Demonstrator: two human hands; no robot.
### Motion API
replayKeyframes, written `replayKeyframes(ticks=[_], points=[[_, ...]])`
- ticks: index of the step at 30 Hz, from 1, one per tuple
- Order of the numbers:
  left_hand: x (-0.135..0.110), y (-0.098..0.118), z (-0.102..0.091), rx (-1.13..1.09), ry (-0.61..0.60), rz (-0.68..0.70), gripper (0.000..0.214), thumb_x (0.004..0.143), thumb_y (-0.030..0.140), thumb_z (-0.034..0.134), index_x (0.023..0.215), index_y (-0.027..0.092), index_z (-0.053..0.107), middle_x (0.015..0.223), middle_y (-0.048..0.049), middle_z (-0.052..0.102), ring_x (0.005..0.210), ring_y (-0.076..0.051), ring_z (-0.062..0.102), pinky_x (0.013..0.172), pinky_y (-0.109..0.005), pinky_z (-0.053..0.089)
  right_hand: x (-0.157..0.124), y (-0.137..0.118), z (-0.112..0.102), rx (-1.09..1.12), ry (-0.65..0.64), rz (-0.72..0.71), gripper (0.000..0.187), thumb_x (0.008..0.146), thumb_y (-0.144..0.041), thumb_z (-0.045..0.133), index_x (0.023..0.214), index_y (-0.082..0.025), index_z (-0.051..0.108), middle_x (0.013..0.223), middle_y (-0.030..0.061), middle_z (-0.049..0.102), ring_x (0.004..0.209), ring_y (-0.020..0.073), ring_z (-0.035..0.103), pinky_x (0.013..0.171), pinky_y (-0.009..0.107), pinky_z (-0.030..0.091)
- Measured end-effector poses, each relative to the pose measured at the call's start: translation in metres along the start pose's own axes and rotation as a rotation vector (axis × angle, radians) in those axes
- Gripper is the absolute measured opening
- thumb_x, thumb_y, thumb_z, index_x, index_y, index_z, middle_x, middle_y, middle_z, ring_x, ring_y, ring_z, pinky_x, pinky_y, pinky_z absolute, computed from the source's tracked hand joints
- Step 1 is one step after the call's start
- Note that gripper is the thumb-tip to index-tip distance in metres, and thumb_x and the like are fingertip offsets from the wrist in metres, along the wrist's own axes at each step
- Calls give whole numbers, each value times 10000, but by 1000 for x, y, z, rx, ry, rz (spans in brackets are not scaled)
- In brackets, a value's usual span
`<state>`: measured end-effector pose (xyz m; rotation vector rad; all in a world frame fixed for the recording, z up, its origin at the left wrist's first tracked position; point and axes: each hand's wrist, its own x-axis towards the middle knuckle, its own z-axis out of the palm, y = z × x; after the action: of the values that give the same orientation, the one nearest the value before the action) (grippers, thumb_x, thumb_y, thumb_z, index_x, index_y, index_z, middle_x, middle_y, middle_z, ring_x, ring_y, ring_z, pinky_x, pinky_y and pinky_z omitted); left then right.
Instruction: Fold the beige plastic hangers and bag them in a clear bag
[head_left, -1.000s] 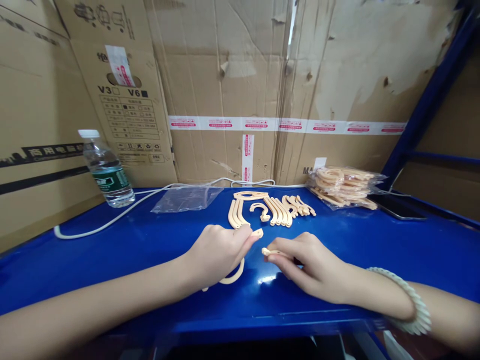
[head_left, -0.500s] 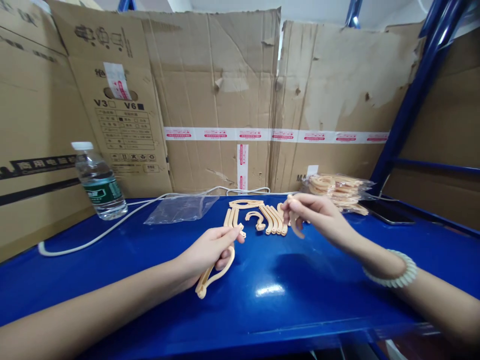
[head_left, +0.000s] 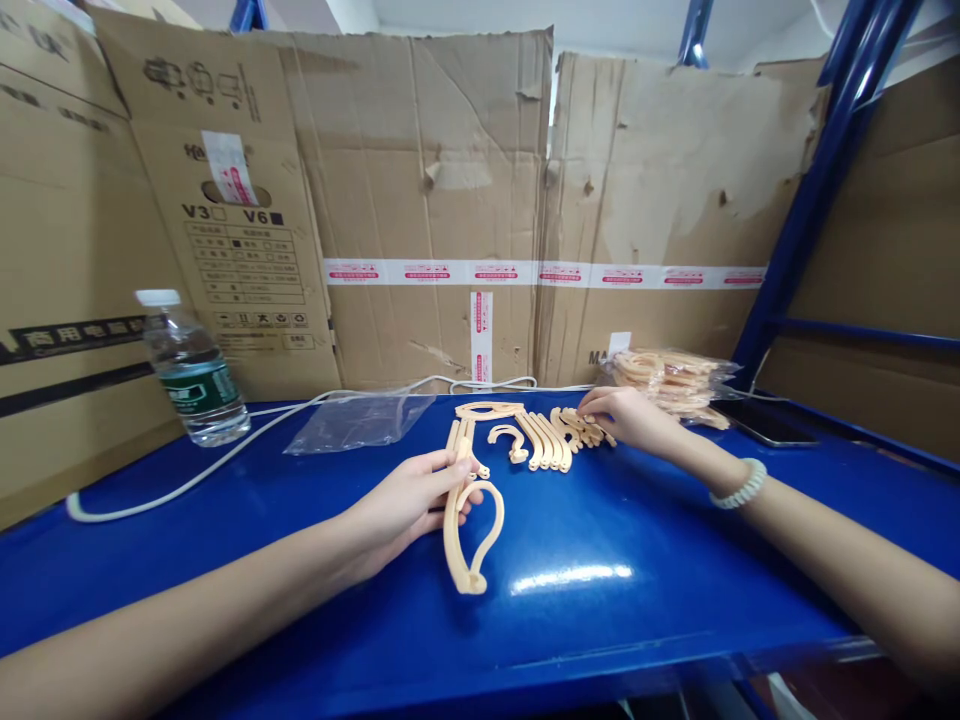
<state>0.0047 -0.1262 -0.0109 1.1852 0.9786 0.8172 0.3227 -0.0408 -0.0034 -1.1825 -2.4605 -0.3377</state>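
My left hand (head_left: pixel 409 500) is closed on a peach plastic loop-shaped piece (head_left: pixel 469 530) whose lower end rests on the blue table (head_left: pixel 300 540). My right hand (head_left: pixel 626 415) reaches to the far side of a row of loose peach plastic pieces (head_left: pixel 544 432) lying on the table, its fingers pinched on the rightmost ones. A small hook-shaped piece (head_left: pixel 511 440) lies among them.
A clear empty bag (head_left: pixel 360 420) and a water bottle (head_left: pixel 191 370) stand at the left, with a white cable (head_left: pixel 225 450) along the back. A bag of more peach pieces (head_left: pixel 675 378) and a phone (head_left: pixel 765 425) lie at the right. Cardboard boxes (head_left: pixel 450 200) wall the back.
My right hand went from near my left hand up and out to the row of pieces. My left hand turned its loop-shaped piece so it points toward me.
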Motion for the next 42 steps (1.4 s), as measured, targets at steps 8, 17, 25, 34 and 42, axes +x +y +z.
replayKeyframes(ticks=[8,17,25,34,42], points=[[-1,3,0,19,-13,36,159,906,266,587,958,123,634,894,-95,715,846,-160,677,812,-292,513,-8,-53,-9,88,141,-103,370,835,-38,452,1144,-139,630,1128,139,656,1045,236,605,891,408,515],[5,2,-2,-15,74,167,192,863,309,646,931,136,601,967,-97,698,867,-171,670,812,-314,514,-3,-149,-12,-108,136,-755,284,963,-315,476,905,-114,668,836,95,659,995,241,583,1102,479,285],[5,1,-6,0,118,176,214,892,332,626,941,126,593,842,-91,729,783,-165,684,749,-303,525,-14,-141,-6,23,55,-601,300,992,-334,394,956,-160,635,779,48,591,769,184,506,982,420,337],[4,2,-8,-39,201,284,210,869,303,654,919,137,536,846,-97,736,763,-179,706,750,-333,557,-14,-141,0,218,19,-319,262,939,-68,334,928,-159,579,858,42,640,769,148,566,1039,445,247],[9,-2,-14,161,462,540,471,823,225,663,1231,217,428,1318,-152,537,1086,-226,626,878,-402,541,-15,-142,-8,326,19,-255,215,957,-113,354,913,-170,556,850,41,641,788,156,560,891,373,299]])
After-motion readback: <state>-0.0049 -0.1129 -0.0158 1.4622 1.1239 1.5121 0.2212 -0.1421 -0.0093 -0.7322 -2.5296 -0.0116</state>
